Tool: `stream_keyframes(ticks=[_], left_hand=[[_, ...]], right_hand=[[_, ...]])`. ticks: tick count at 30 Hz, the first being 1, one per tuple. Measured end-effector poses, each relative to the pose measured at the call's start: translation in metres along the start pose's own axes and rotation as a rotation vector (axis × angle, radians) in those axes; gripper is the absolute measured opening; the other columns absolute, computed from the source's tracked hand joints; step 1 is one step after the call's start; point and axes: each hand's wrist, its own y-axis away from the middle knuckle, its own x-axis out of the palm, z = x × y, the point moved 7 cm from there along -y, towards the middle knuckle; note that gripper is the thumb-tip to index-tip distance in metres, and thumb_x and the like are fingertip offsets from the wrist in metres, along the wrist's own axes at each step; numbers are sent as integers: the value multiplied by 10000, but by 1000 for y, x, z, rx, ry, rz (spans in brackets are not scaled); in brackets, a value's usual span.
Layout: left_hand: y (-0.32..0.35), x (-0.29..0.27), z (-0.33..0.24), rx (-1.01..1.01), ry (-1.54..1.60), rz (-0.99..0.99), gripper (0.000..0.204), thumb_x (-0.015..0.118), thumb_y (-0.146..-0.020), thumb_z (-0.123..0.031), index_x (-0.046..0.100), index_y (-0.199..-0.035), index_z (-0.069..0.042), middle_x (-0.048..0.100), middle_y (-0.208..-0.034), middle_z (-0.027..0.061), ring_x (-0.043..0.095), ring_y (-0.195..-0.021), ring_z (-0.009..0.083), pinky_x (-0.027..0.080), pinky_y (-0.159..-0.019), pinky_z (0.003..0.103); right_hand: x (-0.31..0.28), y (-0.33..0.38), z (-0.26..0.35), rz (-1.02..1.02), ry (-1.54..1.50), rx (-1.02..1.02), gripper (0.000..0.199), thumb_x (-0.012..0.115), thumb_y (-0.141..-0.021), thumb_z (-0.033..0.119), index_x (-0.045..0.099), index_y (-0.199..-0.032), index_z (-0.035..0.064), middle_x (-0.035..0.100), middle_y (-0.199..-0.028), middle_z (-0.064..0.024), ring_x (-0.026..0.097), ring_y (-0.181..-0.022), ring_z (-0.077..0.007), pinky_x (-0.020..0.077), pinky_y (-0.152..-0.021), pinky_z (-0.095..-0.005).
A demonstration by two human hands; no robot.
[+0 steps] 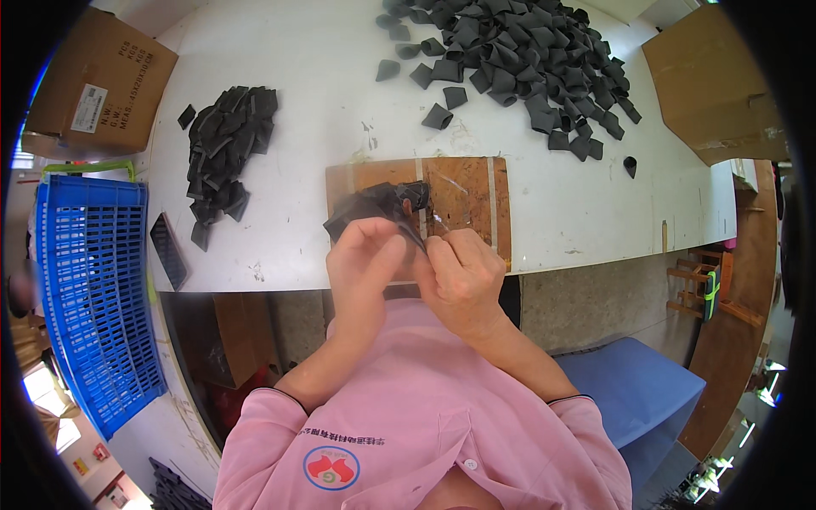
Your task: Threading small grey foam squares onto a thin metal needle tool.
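A blue crate (pixel 89 197) flanks your white table (pixel 297 183). Your right hand (pixel 463 276) pinches a dark piece (pixel 415 239); left hand (pixel 367 265), grip unclear.

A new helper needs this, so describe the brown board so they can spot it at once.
Start at the near edge of the white table, where the left hand and right hand sit close together. Partly beneath them lies the brown board, black pieces bunched on its left side. Unlike the black heap to its left, it is flat, with pale strips.
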Motion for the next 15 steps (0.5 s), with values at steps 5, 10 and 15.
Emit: stream_keyframes(ticks=[5,10,15], left_hand=[[-4,1,2,-5,-136,2,75,599,-784,-56,562,-815,2,550,-717,10,479,-606,62,399,-570,187],[-8,-1,0,-5,-285,43,29,586,-795,-14,559,-795,-4,547,-699,-1,476,-590,42,387,-537,165],[4,16,-12,313,-664,118,40,582,-789,25,556,-819,15,543,-655,-10,511,-586,34,407,-520,164]], right_hand=[[2,3,0,78,84,-46,159,623,-592,55,465,-606,51,383,-579,-51,449,-506,-195,366,-418,-307],[0,1,-14,236,-274,236,153,649,-685,117,537,-713,17,439,-632,-61,497,-555,-214,406,-455,-305],[-2,-2,-22,166,-521,325,182,646,-704,80,564,-851,13,492,-743,-81,530,-634,-226,444,-505,-308]])
